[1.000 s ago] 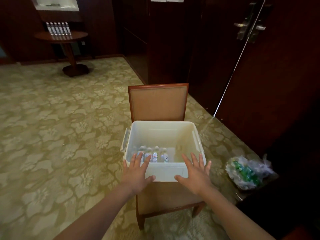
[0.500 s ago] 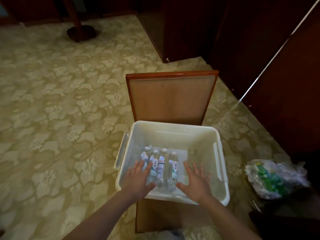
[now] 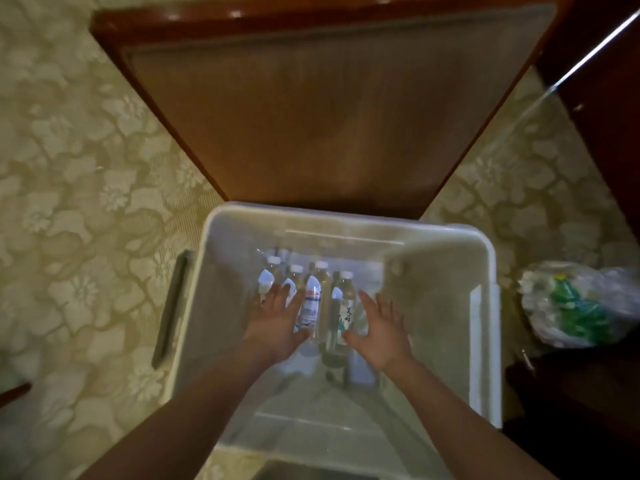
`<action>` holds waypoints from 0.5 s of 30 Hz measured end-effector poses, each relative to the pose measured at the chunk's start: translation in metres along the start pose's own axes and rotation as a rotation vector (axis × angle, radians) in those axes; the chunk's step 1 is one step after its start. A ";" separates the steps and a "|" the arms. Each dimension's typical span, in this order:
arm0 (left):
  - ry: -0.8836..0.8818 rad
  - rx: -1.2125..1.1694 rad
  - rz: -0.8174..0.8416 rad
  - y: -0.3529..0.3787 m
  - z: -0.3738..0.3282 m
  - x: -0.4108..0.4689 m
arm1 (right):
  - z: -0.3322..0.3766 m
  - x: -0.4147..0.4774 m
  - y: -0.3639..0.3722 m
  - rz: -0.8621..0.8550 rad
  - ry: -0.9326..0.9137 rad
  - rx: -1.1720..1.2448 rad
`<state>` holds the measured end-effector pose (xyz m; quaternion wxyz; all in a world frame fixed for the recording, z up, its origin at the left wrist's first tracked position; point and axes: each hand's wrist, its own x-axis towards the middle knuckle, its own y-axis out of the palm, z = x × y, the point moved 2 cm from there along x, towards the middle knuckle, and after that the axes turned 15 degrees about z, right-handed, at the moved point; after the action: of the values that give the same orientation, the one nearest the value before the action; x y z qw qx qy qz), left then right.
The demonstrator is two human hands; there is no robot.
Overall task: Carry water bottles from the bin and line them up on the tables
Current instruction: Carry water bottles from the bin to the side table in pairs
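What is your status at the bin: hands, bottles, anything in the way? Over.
Left hand and right hand open, down inside the bin. Four bottles side by side, none gripped yet. Nothing in the way.

A brown wooden chair with a tan cloth back (image 3: 311, 116) stands just past the fingertips of the left hand (image 3: 277, 320) and the right hand (image 3: 381, 330). A yellow-green carpet with big pale flowers (image 3: 86, 168) lies out to the left of the left hand, and out to the right of the right hand too. A crinkly see-through plastic bag with green things inside (image 3: 571, 306) sits on the carpet, well to the right of the right hand. Farther away than the bag is a dark brown wooden wall (image 3: 609, 109) with a thin shiny strip (image 3: 588, 50) on it.
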<state>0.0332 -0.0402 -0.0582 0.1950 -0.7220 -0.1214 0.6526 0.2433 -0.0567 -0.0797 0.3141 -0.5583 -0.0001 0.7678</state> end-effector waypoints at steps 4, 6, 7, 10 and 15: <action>0.026 -0.027 -0.013 0.000 -0.001 0.047 | -0.011 0.047 0.012 0.040 -0.005 0.122; 0.033 -0.049 -0.045 0.002 -0.003 0.065 | -0.014 0.065 0.020 0.036 -0.001 0.205; 0.033 -0.059 -0.065 0.003 -0.004 0.073 | -0.015 0.072 0.023 0.026 -0.004 0.243; -0.001 -0.097 -0.117 0.000 -0.009 0.094 | -0.017 0.086 0.028 -0.021 -0.021 0.334; -0.060 -0.155 -0.156 -0.004 -0.014 0.115 | -0.019 0.099 0.032 -0.109 -0.027 0.412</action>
<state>0.0612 0.0110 -0.1585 0.1849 -0.7036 -0.2330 0.6454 0.2264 -0.0409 -0.1827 0.4628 -0.4712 0.1225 0.7408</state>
